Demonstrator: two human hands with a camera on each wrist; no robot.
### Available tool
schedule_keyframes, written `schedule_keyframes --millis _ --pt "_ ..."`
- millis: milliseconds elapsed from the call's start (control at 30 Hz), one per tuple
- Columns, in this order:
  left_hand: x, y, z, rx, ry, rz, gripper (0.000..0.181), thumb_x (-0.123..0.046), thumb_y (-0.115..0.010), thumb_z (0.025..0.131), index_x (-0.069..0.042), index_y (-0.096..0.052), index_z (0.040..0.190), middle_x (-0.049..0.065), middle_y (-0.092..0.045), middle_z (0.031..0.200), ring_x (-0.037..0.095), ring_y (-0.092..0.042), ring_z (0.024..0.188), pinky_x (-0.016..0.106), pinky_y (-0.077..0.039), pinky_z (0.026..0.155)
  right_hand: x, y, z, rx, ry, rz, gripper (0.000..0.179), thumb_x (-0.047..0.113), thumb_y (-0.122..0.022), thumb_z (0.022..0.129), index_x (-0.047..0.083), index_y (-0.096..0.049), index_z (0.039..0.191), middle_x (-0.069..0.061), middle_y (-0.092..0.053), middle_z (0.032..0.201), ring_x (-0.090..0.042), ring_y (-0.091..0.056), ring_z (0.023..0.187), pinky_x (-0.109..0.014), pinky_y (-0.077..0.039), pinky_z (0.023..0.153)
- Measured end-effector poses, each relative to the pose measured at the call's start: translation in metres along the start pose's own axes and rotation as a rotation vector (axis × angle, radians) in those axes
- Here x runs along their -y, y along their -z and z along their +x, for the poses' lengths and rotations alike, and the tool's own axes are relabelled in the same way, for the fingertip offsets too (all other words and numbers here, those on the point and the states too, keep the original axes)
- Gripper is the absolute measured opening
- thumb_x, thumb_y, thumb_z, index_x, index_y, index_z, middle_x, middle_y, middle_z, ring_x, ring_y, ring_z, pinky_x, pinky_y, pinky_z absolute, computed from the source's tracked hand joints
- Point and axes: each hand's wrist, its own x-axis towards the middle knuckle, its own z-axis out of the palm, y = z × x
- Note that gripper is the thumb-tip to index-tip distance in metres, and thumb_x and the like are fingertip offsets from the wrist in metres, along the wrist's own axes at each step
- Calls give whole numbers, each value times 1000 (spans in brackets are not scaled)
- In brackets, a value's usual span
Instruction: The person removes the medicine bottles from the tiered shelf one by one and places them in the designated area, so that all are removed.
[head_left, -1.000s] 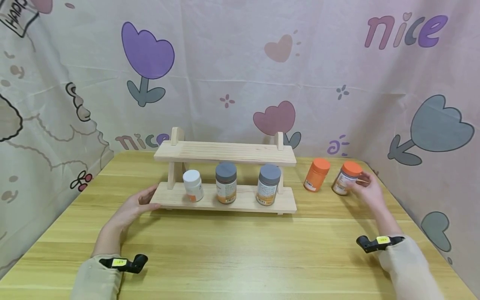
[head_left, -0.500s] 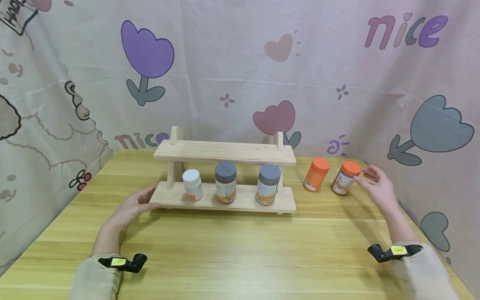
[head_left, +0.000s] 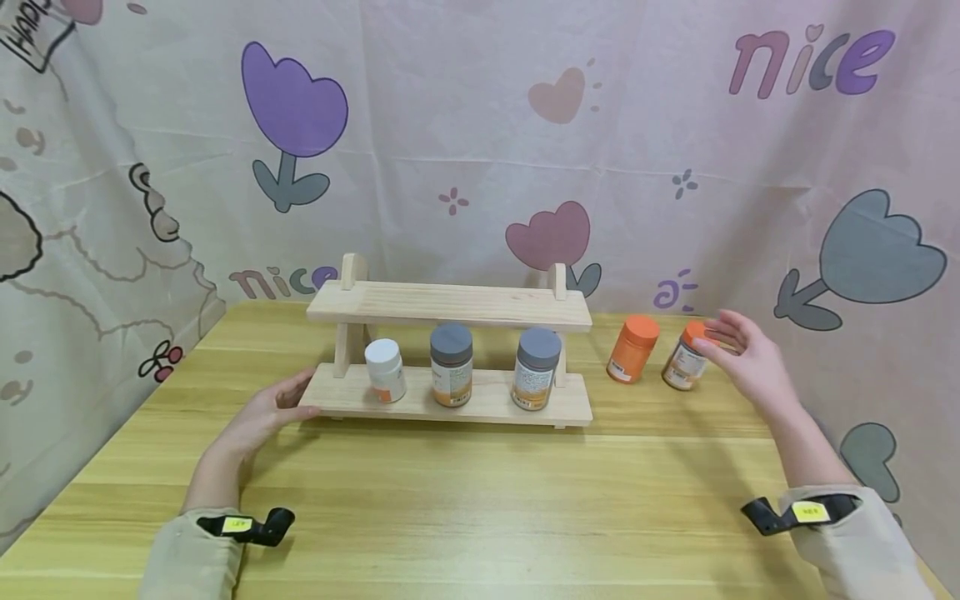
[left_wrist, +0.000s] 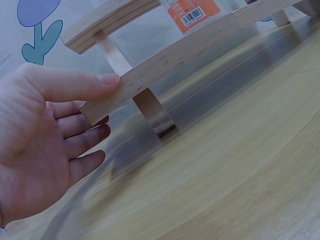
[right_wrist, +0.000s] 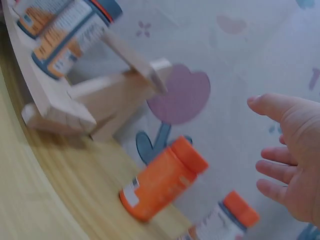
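Note:
My left hand (head_left: 262, 419) holds the left end of the lower board of a two-tier wooden shelf (head_left: 450, 304). In the left wrist view, its thumb lies on the board's edge and its fingers are behind. A white bottle (head_left: 385, 371) and two grey-capped jars (head_left: 452, 367) (head_left: 536, 371) stand on that lower board. To the shelf's right, an all-orange bottle (head_left: 633, 350) and a white-labelled jar with an orange cap (head_left: 685, 367) stand on the table. My right hand (head_left: 750, 362) hovers by the orange-capped jar, partly covering its cap; the right wrist view has the fingers apart from it, holding nothing.
The wooden table (head_left: 480, 500) spreads in front of the shelf. A printed curtain (head_left: 450, 125) hangs close behind and along both sides. The upper board of the shelf sits above and behind the jars.
My right hand has let go of the orange-capped jar, drawn off to the right, then risen above and beside its cap. The left hand and shelf have stayed put.

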Motion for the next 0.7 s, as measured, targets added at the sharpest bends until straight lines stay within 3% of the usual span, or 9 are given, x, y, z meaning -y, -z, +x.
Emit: schedule_keyframes --millis 133,233,467,533,633,700 --pt "0 0 0 3 -6 -4 78 -22 -62 89 6 -16 145 26 -17 149 43 -19 134 41 -26 107 17 -8 0 41 63 43 73 29 -58 92 -2 -19 145 -27 -39 138 -41 -39 122 -16 -41 92" --pt "0 0 0 3 -5 -12 78 -21 -63 89 6 -16 145 27 -17 149 44 -18 134 52 -21 106 29 -17 -1 75 105 95 71 25 -59 92 -3 -20 144 -26 -40 137 -39 -40 122 -4 -38 84" --pt "-3 -1 -2 8 -12 -19 77 -18 -62 89 6 -15 145 28 -16 148 44 -18 134 54 -21 105 55 -42 -1 163 145 187 71 22 -62 90 -2 -22 144 -22 -42 137 -40 -42 121 -8 -40 86" --pt "-3 -1 -2 7 -14 -14 77 -18 -62 89 6 -15 145 28 -17 148 44 -19 134 39 -27 107 60 -49 0 183 152 204 70 21 -63 90 -2 -23 144 -21 -42 137 -39 -42 122 -14 -42 90" --pt "-4 -1 -2 4 -19 -9 77 -18 -62 89 6 -15 145 28 -18 148 43 -20 134 16 -33 99 67 -59 1 201 158 231 69 19 -63 89 -3 -25 143 -21 -43 137 -37 -41 123 -31 -39 99" --pt "-4 -2 -2 4 -18 -12 78 -18 -62 89 6 -14 145 28 -17 148 43 -19 134 16 -33 99 69 -67 2 210 167 267 68 14 -63 89 -4 -25 142 -22 -42 137 -36 -40 124 -41 -34 103"
